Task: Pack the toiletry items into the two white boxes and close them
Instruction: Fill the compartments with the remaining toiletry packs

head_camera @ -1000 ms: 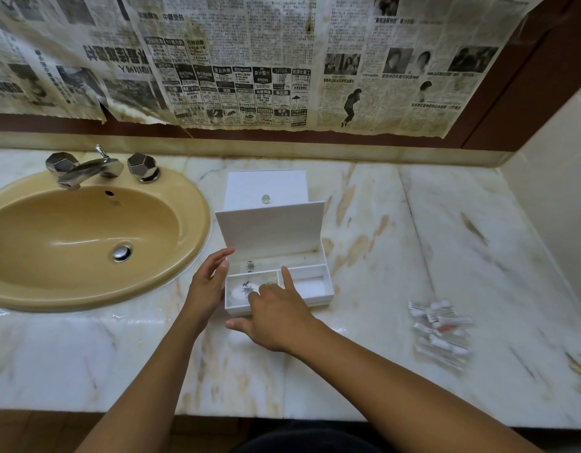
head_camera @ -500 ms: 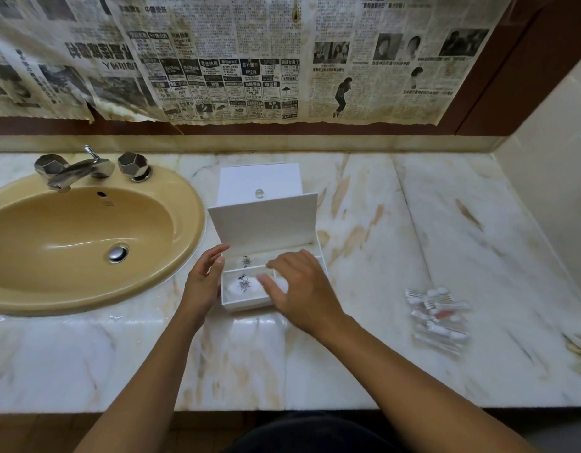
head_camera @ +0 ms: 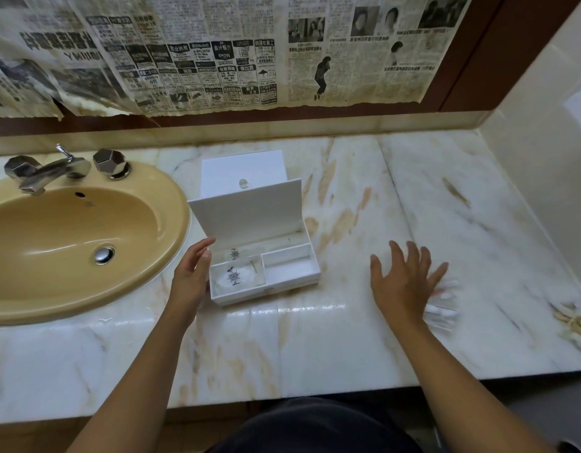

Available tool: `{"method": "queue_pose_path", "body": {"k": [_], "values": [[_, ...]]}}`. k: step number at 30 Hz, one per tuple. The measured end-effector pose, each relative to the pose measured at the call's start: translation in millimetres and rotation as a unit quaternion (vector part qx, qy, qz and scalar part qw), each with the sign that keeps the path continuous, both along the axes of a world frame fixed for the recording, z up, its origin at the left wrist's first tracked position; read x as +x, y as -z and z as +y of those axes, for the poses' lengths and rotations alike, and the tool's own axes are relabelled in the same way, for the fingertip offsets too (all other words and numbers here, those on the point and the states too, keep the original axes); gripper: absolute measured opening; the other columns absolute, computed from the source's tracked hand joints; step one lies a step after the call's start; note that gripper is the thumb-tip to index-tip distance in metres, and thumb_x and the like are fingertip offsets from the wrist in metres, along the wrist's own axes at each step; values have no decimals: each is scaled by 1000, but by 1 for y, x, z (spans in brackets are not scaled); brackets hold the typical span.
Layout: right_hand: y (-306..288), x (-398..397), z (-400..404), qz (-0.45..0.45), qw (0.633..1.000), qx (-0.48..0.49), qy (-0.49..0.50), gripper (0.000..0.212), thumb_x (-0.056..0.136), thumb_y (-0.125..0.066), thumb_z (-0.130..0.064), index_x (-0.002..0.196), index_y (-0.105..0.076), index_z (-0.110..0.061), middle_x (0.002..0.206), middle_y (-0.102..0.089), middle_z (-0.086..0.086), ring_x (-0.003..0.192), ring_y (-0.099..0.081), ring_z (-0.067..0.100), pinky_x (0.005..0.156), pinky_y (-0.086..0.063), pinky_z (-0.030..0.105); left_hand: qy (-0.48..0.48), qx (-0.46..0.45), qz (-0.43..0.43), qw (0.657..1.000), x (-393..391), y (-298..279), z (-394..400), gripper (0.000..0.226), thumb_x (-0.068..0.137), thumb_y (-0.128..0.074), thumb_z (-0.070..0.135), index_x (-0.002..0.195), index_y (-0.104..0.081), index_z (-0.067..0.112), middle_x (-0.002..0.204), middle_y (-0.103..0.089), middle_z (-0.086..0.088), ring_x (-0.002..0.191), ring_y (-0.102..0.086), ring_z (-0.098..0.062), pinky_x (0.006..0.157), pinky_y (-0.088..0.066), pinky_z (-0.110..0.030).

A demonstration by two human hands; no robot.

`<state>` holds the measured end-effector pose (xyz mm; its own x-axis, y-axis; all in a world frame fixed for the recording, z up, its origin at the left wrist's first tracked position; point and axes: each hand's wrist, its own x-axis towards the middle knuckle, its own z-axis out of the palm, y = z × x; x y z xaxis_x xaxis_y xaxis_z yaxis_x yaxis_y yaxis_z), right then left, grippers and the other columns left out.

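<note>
The open white box point(head_camera: 264, 256) sits mid-counter, its lid upright and hiding most of the second box point(head_camera: 241, 168) at its 12 o'clock. The left hand point(head_camera: 191, 276) cups the open box's left wall. At its 3 o'clock the right hand point(head_camera: 403, 279), fingers spread and empty, hovers over the motion-blurred toiletry items point(head_camera: 442, 305), half covering them.
</note>
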<state>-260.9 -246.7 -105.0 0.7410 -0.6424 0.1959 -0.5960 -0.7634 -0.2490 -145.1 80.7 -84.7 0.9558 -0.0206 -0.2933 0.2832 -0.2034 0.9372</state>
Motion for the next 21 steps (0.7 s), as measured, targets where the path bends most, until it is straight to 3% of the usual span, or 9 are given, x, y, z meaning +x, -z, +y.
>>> {"method": "queue_pose_path", "body": {"k": [3,8,11,16,21], "values": [[4,-9,-11,67,997,8,45,53,93,-47,-47,137,-49,-17,149,-35,17,142,-20,36,112,6,61,1,-2,0,1000,0,-1,-1,24,102,-47,36,107,-63,53,125,-60,13,120,-55,-17,92,-51,-49],[15,-16,-12,148,983,66,83,60,94,-38,-56,143,-39,-21,155,-24,15,144,-12,35,111,-5,64,-1,2,-2,1000,-1,-1,-1,24,101,-47,37,106,-63,54,124,-58,12,114,-56,-14,89,-51,-46],[18,-14,-8,121,988,63,75,57,94,-44,-51,140,-46,-17,151,-31,17,141,-19,36,108,-13,64,-3,1,-4,1000,-1,-1,-2,24,101,-47,37,106,-63,54,121,-59,15,113,-56,-15,86,-51,-44],[25,-4,11,41,997,54,32,51,90,-45,-45,125,-60,-12,140,-48,19,133,-36,39,102,-22,65,-1,3,-9,1000,-1,2,1,22,101,-48,39,111,-63,52,124,-60,14,119,-56,-17,96,-49,-53],[25,18,42,22,997,74,-20,44,94,-46,-41,126,-61,-15,142,-47,16,137,-33,36,106,-18,62,-8,-2,-5,1000,-1,0,-1,23,101,-48,36,110,-64,50,118,-60,17,118,-56,-21,94,-49,-53]]}}
